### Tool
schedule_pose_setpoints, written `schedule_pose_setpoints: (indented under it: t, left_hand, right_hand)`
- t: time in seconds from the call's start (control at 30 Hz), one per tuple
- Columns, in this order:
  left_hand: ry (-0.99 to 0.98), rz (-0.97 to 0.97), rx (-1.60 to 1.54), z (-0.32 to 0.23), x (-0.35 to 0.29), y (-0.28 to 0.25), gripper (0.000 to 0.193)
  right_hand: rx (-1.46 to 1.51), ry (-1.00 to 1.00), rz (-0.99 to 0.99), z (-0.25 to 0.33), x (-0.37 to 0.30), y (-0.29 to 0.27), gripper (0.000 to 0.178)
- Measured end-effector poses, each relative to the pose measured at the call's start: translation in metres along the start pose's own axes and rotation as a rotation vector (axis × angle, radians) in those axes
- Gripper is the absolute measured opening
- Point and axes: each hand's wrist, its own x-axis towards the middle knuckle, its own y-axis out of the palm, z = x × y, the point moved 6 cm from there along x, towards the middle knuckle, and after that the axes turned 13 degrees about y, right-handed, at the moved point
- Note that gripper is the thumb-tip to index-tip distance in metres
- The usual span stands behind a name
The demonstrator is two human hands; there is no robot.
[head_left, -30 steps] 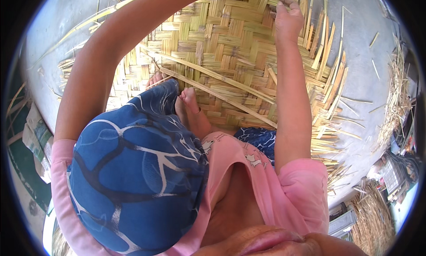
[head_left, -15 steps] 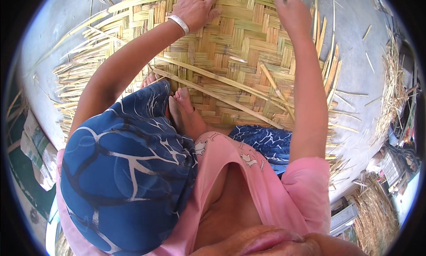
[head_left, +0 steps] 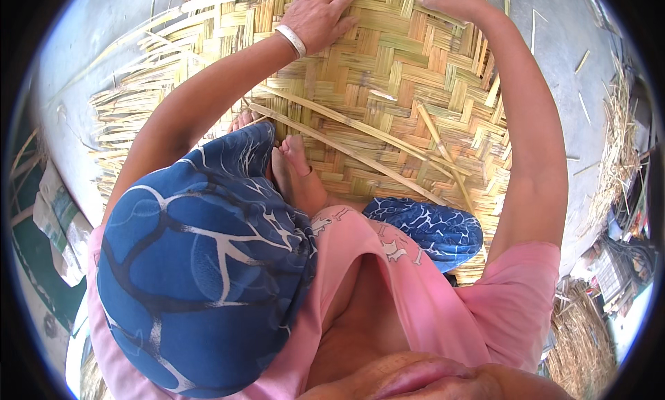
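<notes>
I sit on a large woven mat [head_left: 388,88] of flat, yellow-green split strips, perhaps bamboo. My left hand [head_left: 320,15], with a silver bangle at the wrist, lies flat on its far part, fingers spread. To its right, at the top edge of the view, my right hand [head_left: 454,2] has its fingers bent together low over the weave. Its fingertips point left, beside a pale upright strip; whatever they grip, if anything, is hidden. Two long loose strips [head_left: 346,142] lie slantwise across the mat before my bare feet [head_left: 294,154]. A shorter stick [head_left: 443,150] crosses them near their right end.
Unwoven strip ends [head_left: 128,112] fan out past the mat's left side. Grey floor [head_left: 564,112] surrounds it, with loose slivers scattered about. Heaps of straw-like scraps [head_left: 585,338] stand at the right. My patterned blue trousers [head_left: 201,261] cover my raised left knee.
My right elbow has swung outward to the right, and that hand has turned so its fingers point left. The left hand stays flat on the mat. The view has shifted slightly.
</notes>
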Motion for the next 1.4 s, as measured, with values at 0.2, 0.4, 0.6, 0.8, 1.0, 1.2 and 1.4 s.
schedule_pose_setpoints:
  t: [0.2,0.4,0.6,0.8,1.0,1.2,1.4]
  left_hand:
    - [0.009,0.06,0.049,0.0,0.001,0.006,0.051]
    - [0.016,0.108,0.157,0.0,0.001,0.014,0.053]
    - [-0.035,0.195,0.172,0.005,0.003,0.022,0.059]
    - [0.075,0.218,0.122,0.004,0.01,0.018,0.058]
    - [0.109,0.243,0.113,0.002,0.013,0.018,0.055]
    - [-0.068,0.174,-0.077,-0.004,0.012,0.009,0.076]
    - [-0.21,0.182,-0.125,-0.014,0.008,0.013,0.094]
  right_hand:
    - [0.064,0.056,0.105,0.001,0.0,-0.003,0.057]
    - [0.088,0.082,0.107,0.01,-0.005,-0.01,0.049]
    - [0.066,0.017,-0.059,0.017,-0.005,-0.023,0.043]
    - [0.1,0.03,-0.049,-0.01,-0.028,-0.014,0.041]
    - [0.012,-0.035,-0.045,-0.02,-0.016,0.003,0.038]
    - [-0.156,-0.021,-0.02,-0.013,-0.007,0.01,0.037]
    - [-0.07,0.025,-0.131,-0.009,-0.027,0.013,0.039]
